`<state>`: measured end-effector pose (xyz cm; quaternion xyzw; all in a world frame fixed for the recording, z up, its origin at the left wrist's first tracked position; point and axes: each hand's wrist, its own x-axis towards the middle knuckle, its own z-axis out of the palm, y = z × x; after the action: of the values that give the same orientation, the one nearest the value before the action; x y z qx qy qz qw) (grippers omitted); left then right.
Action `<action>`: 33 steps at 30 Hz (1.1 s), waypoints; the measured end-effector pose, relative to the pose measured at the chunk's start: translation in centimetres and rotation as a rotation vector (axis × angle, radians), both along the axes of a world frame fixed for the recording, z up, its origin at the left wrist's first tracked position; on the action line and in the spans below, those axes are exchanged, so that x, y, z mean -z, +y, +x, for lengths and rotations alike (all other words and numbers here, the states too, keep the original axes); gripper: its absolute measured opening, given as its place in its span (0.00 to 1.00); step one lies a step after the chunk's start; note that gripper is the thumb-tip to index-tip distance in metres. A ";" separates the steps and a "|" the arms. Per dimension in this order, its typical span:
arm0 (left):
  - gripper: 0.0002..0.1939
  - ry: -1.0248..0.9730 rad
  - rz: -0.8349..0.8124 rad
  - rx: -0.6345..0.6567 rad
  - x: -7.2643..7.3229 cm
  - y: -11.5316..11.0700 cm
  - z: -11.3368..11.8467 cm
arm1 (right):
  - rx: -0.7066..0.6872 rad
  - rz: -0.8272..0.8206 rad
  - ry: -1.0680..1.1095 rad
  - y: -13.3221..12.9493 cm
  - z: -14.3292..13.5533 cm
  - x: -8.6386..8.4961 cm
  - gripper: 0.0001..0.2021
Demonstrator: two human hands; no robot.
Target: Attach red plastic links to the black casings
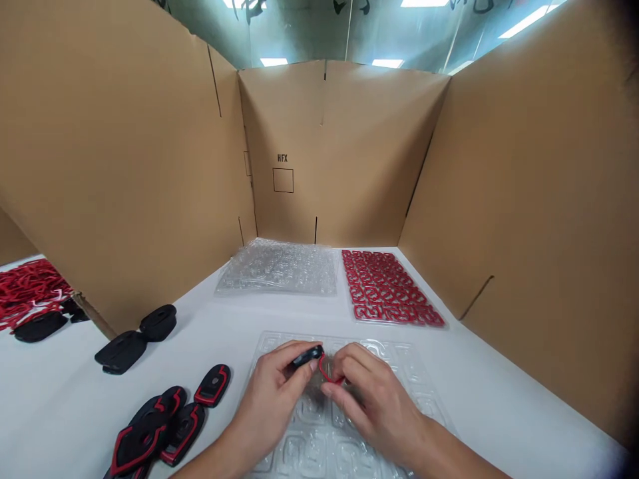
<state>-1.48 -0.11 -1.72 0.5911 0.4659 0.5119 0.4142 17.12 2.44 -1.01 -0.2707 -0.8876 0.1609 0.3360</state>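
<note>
My left hand grips a small black oval piece between thumb and fingers. A thin red strip curves from the black piece's right end to my right hand, whose thumb and fingers pinch it. Both hands are above a clear plastic tray with moulded recesses. At the lower left lies a pile of black pieces with red edging, and one more such piece rests at its upper right.
Plain black pieces lie at the left, near a heap of red strips. Clear trays sit at the back, beside a tray of red pieces. Cardboard walls enclose the white table.
</note>
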 end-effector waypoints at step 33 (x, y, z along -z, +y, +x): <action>0.19 0.191 0.189 -0.042 0.3 -0.3 -1.1 | -0.033 -0.009 0.020 1.0 0.9 -0.7 0.08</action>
<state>-2.59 -0.37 -1.98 0.6637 0.4649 0.5036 0.2996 17.99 3.44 -0.30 -0.2560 -0.8879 0.1733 0.3408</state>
